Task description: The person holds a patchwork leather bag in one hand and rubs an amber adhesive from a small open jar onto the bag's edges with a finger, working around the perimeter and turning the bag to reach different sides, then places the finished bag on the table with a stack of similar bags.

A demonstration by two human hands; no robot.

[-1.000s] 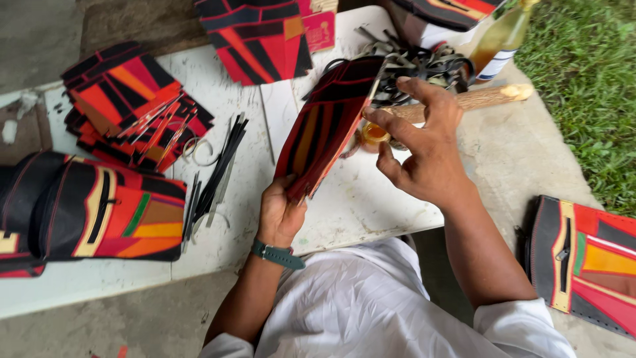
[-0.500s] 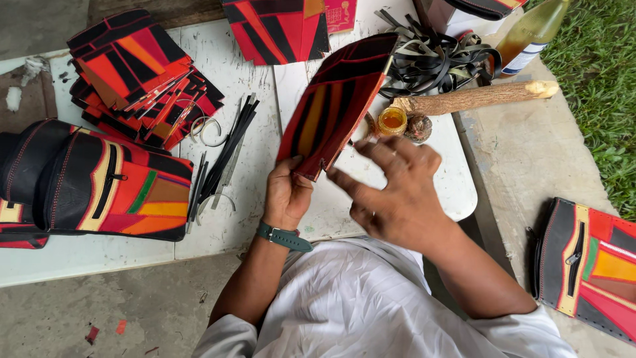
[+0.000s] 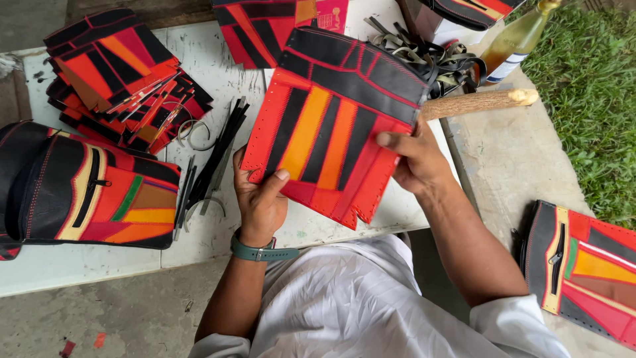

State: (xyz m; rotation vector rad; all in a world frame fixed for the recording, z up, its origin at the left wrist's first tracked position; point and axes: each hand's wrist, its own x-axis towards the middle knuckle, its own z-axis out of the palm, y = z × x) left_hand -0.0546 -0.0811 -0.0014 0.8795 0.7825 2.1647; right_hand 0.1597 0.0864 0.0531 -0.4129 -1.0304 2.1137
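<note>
Patchwork leather panel (image 3: 328,126), red with black, orange and yellow stripes, sits spread flat between your two hands above the white table (image 3: 79,272), its striped face turned up to the head camera. In this one view, your left hand (image 3: 260,195) holds the panel's lower left edge: the thumb lies on top of the red border and the fingers curl underneath, so the edge is pinched between them. A teal watch strap (image 3: 262,252) circles that wrist. Your right hand (image 3: 417,159) takes the panel's right edge, thumb pressed on the red face and the remaining fingers hidden behind, again pinching the leather. The panel's upper edge, black with red stitching, tilts away toward the far side of the table, and its lower edge ends in jagged red points near your white shirt (image 3: 344,305).

Just past your right hand a rough wooden stick (image 3: 477,103) lies on the table, with a heap of dark straps (image 3: 424,56) beyond it and a bottle of yellowish liquid (image 3: 513,40) near the grass (image 3: 589,99). To your left lies a stack of similar striped panels (image 3: 112,73), some metal rings (image 3: 192,132) and thin black strips (image 3: 215,162) beside it, and a finished patchwork bag (image 3: 86,189) with a zip nearer you. Another such bag (image 3: 583,272) rests on the concrete at your right.
</note>
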